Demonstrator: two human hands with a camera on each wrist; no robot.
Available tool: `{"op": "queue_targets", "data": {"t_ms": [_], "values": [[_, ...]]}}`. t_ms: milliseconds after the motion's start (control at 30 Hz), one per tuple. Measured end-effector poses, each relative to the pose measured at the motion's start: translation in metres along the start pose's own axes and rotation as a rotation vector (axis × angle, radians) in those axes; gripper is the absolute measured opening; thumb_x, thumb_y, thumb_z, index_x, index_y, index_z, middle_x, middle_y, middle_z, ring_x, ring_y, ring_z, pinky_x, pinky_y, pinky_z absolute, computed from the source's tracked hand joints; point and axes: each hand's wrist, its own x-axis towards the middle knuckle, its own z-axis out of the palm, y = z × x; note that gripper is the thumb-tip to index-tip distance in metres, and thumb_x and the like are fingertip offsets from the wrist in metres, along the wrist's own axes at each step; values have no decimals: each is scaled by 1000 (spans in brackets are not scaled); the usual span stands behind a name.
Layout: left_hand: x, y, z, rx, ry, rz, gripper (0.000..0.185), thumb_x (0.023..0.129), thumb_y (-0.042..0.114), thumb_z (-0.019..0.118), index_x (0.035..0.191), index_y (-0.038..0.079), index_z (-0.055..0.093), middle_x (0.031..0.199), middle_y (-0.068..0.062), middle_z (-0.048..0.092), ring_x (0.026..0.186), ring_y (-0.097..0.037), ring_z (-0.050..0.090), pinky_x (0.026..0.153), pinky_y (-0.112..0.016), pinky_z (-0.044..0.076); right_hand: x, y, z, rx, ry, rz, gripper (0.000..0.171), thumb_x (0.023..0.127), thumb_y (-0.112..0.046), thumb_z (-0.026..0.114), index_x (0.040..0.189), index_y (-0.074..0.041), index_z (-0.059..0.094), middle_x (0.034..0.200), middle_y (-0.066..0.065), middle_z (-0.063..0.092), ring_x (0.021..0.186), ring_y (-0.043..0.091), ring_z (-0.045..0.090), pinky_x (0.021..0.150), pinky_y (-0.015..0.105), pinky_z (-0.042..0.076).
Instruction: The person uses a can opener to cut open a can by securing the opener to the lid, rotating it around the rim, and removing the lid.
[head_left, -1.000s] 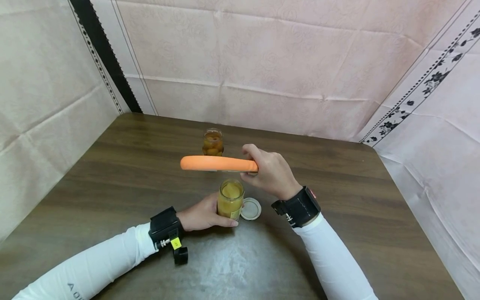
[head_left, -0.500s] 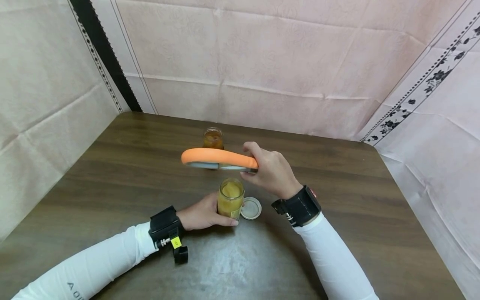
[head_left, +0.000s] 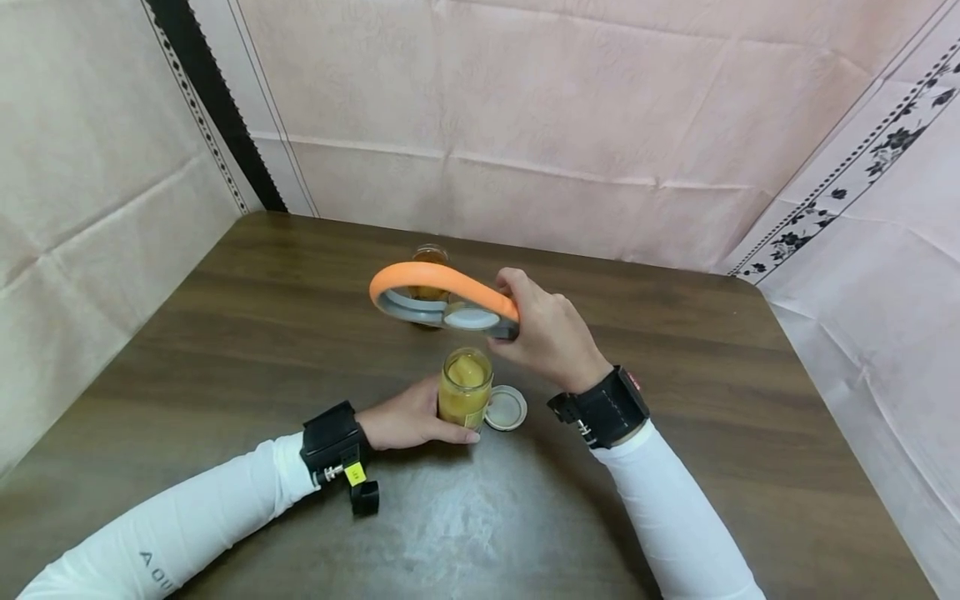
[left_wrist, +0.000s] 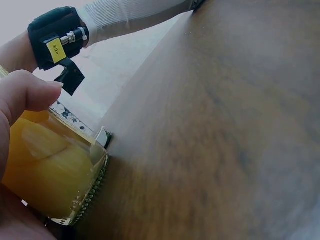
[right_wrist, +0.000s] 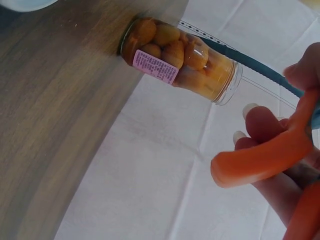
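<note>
Head view: two jars (head_left: 465, 387), one lid (head_left: 505, 408); left hand (head_left: 408, 419) grips jar, right hand (head_left: 551, 333) grips, seemingly, opener (head_left: 442, 293)

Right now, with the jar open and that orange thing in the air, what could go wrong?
The open jar is full of yellow fruit and has no lid; the left hand holds it, but a bump could spill it. The right hand holds the orange opener just above it, with what may be a lid caught inside, which might drop. The loose lid lies beside the jar and could get knocked away.
</note>
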Motion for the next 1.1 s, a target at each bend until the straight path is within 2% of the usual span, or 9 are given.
{"op": "queue_targets", "data": {"t_ms": [333, 500, 667, 767, 900, 1033, 1100], "values": [[1, 0, -1, -34, -19, -7, 66, 88, 17, 80, 144, 13, 44, 137, -10, 58, 123, -21, 57, 111, -46, 42, -7, 1, -2, -28, 10, 8, 63, 68, -9, 85, 119, 1, 49, 88, 7, 61, 60, 14, 57, 55, 26, 56], [0, 2, -4, -24, -17, 11, 66, 89, 17, 79, 144, 11, 43, 137, -12, 58, 124, -22, 56, 111, -47, 42, -12, 2, -9, -22, 21, 64, 65, 67, -10, 86, 118, 1, 47, 84, 8, 59, 59, 17, 56, 55, 29, 55], [-1, 0, -4, 10, -5, 17, 65, 88, 19, 81, 142, 12, 46, 134, -8, 61, 122, -20, 58, 110, -45, 42, -18, 2, -14, -6, 9, 111, 64, 67, -9, 85, 119, 0, 47, 84, 9, 60, 60, 18, 58, 58, 31, 58], [-1, -2, -3, 27, -4, 17, 65, 87, 20, 82, 142, 13, 47, 133, -6, 62, 121, -19, 58, 110, -45, 43, -23, 2, -15, -16, 5, 114, 63, 69, -11, 83, 120, 1, 47, 82, 9, 61, 57, 17, 57, 54, 29, 56], [-1, -1, -2, 32, -11, 26, 66, 88, 21, 81, 143, 13, 45, 134, -8, 61, 123, -20, 58, 110, -46, 43, -31, 4, -17, -41, 10, 115, 66, 68, -13, 82, 122, 2, 47, 77, 7, 59, 51, 14, 50, 46, 26, 47], [0, 0, -2, 37, -9, 25, 67, 88, 21, 81, 143, 13, 45, 134, -8, 61, 123, -20, 58, 111, -46, 42, -39, 6, -22, -53, -6, 103, 67, 67, -14, 82, 123, 2, 48, 81, 7, 60, 51, 12, 47, 46, 25, 44], [0, 0, -3, 35, -6, 19, 66, 88, 21, 81, 143, 13, 46, 133, -7, 62, 122, -20, 58, 111, -46, 42, -43, 7, -24, -55, -11, 93, 68, 67, -15, 82, 125, 2, 49, 89, 8, 62, 55, 13, 52, 49, 27, 48]]}}
